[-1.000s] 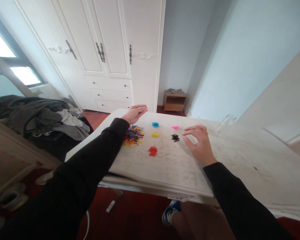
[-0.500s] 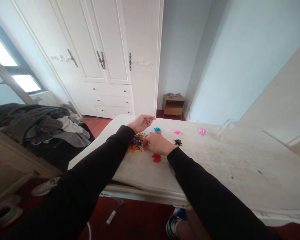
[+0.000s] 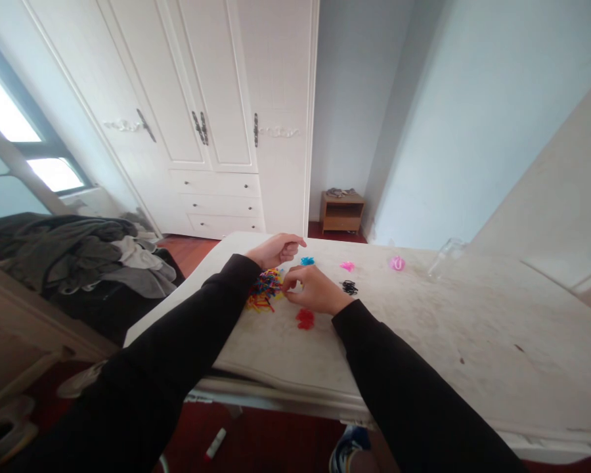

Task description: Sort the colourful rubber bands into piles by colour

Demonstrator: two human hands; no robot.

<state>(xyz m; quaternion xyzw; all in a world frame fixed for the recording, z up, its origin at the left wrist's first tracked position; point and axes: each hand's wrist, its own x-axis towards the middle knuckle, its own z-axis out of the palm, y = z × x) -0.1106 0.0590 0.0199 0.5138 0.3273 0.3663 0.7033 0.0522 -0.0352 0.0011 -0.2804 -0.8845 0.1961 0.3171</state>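
Note:
A mixed pile of small, coloured rubber bands (image 3: 266, 286) lies on the white table. My right hand (image 3: 316, 289) is at the pile's right edge, thumb and fingers curled together in a pinch; what is between the fingertips is too small to make out. Above and behind the pile is my left hand (image 3: 278, 249), fingers curled in and the index pointing right; its contents are hidden. Close by are single-colour heaps: blue bands (image 3: 307, 261) just past my right hand, red bands (image 3: 305, 319) nearer me, black bands (image 3: 349, 287) by the right wrist, and pink bands (image 3: 347, 266) farther back.
On the table (image 3: 423, 348) to the right stand a pink item (image 3: 396, 263) that looks like a bundle in clear plastic and a clear container (image 3: 446, 257). A white wardrobe (image 3: 217, 85) stands beyond. Dark clothes (image 3: 64, 256) are heaped at left; a marker (image 3: 215, 444) lies on the floor.
My left hand's fingers have curled in, and the bluish bit that showed at its fingertips is out of sight. My right hand stays beside the mixed pile, thumb and fingers now more visible.

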